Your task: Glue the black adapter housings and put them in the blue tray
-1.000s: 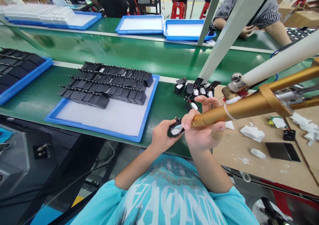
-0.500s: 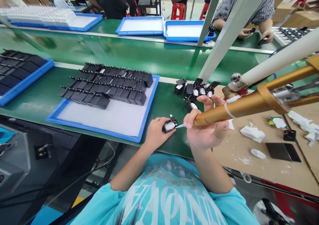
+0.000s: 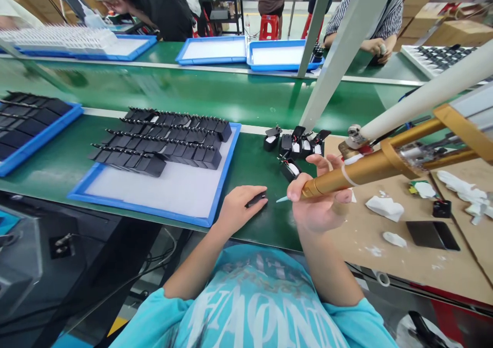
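My left hand (image 3: 238, 207) rests at the green bench with its fingers around a small black case (image 3: 256, 200); most of the case is hidden by the fingers. Across a short gap, my right hand (image 3: 318, 207) grips the front end of a gold glue dispenser (image 3: 358, 173). A pale blue needle tip (image 3: 282, 199) pokes out past the thumb, pointing left and apart from the case. Just beyond my right hand lie several black cases (image 3: 289, 169) with lids up and white parts inside.
A blue tray (image 3: 154, 199) lined in white holds rows of black cases to the left. Cardboard (image 3: 362, 240) on the right carries crumpled white tissues (image 3: 385, 207) and a dark flat panel (image 3: 433, 235). A slanted metal post (image 3: 327, 86) rises ahead. A co-worker's hands (image 3: 379, 49) work across the bench.
The black case, earlier facing up with its white inside showing near the needle tip, is now turned and mostly covered by my left hand. A gap has opened between it and the tip.
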{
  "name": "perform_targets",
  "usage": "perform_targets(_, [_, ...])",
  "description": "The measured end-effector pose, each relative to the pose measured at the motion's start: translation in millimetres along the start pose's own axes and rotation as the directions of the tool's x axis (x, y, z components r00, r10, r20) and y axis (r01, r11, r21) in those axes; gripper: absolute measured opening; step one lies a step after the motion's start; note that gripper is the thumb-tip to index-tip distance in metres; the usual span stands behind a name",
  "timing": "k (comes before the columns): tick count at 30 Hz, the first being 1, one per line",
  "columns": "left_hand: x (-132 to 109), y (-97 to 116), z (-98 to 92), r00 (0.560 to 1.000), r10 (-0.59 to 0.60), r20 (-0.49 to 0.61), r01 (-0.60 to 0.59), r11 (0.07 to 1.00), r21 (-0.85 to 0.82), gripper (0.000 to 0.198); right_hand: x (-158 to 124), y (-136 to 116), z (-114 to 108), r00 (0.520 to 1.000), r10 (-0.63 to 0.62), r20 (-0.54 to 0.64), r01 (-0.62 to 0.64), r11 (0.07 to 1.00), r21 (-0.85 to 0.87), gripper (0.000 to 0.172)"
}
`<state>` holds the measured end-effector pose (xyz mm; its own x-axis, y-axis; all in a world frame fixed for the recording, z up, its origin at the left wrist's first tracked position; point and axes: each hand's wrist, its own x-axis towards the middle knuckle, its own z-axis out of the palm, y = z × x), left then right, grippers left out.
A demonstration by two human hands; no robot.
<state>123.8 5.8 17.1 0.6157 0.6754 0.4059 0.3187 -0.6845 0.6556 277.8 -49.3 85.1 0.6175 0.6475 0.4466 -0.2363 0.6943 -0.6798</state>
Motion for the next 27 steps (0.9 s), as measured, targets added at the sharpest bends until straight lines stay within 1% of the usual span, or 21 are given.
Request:
perform_targets(1, [-1.8, -0.5, 0.2, 0.999, 0.036, 0.002, -0.036, 0.999, -0.005, 0.023, -0.2, -0.3, -0.4, 1.0, 0.004, 0.0, -0.004, 1.0, 0.0, 0.039])
perform_targets(3, [-4.4, -1.4, 1.0, 0.998, 0.06, 0.002, -0.06, 0.998, -0.022, 0.021, -0.4, -0.5, -1.4, 1.0, 0.01, 0.004, -0.01, 1.0, 0.003, 0.038])
perform_targets(6, [-5.0, -1.7, 4.0, 0.999, 0.038, 0.009, -0.037, 0.998, -0.056, 0.017, -0.3, 0.0, -3.7, 1.0, 0.003, 0.031, -0.005, 0.999, 0.04, 0.033])
perform_targets(8, [-4.1, -1.4, 6.5, 0.999, 0.03, 0.045, -0.027, 0.998, -0.061, 0.016, -0.1, 0.3, -5.3, 0.999, -0.006, 0.042, 0.003, 0.998, 0.059, 0.032])
perform_targets(10, [-3.6, -0.7, 8.3, 0.995, 0.039, 0.094, -0.04, 0.999, 0.006, 0.02, 0.0, 0.0, -6.5, 0.999, -0.006, 0.035, 0.004, 0.998, 0.059, 0.032])
perform_targets(12, [-3.7, -0.2, 8.6, 0.987, 0.048, 0.155, -0.071, 0.987, 0.142, 0.025, -0.1, -0.9, -7.3, 1.0, 0.005, 0.023, -0.006, 0.998, 0.055, 0.033])
perform_targets(15, [-4.0, -0.1, 7.4, 0.967, 0.048, 0.25, -0.135, 0.928, 0.346, 0.03, -0.9, -2.6, -8.3, 0.999, 0.035, 0.013, -0.036, 0.998, 0.048, 0.035])
perform_targets(17, [-3.4, -0.3, 6.6, 0.956, 0.039, 0.292, -0.168, 0.886, 0.431, 0.032, -1.5, -3.3, -9.1, 0.999, 0.044, 0.005, -0.044, 0.998, 0.048, 0.036])
perform_targets(20, [-1.1, -0.3, 6.3, 0.94, 0.048, 0.338, -0.211, 0.859, 0.466, 0.027, -1.9, -3.5, -9.8, 0.999, 0.035, 0.003, -0.036, 0.997, 0.071, 0.036])
perform_targets(22, [1.0, -0.6, 5.9, 0.931, 0.062, 0.359, -0.217, 0.886, 0.41, 0.025, -1.5, -3.4, -9.5, 1.0, 0.027, 0.006, -0.028, 0.997, 0.079, 0.034])
perform_targets(23, [1.9, -1.0, 5.2, 0.933, 0.052, 0.355, -0.187, 0.915, 0.356, 0.025, -1.2, -3.4, -9.1, 1.0, 0.022, 0.003, -0.022, 0.997, 0.074, 0.033])
perform_targets(24, [2.8, -1.6, 4.2, 0.94, 0.019, 0.341, -0.12, 0.953, 0.279, 0.026, -0.8, -3.5, -8.6, 1.0, 0.016, -0.002, -0.016, 0.998, 0.065, 0.032])
perform_targets(25, [3.4, -2.3, 2.8, 0.948, -0.04, 0.316, -0.015, 0.985, 0.17, 0.029, -0.4, -3.6, -8.1, 1.0, 0.01, -0.007, -0.01, 0.999, 0.053, 0.032])
perform_targets(26, [3.9, -3.1, 1.1, 0.95, -0.122, 0.286, 0.118, 0.993, 0.031, 0.032, 0.0, -3.8, -7.7, 1.0, 0.004, -0.012, -0.004, 0.999, 0.042, 0.032])
perform_targets(27, [4.0, -3.9, -0.9, 0.939, -0.221, 0.264, 0.261, 0.956, -0.131, 0.035, 0.3, -4.0, -7.5, 1.0, -0.001, -0.015, 0.001, 0.999, 0.033, 0.032])
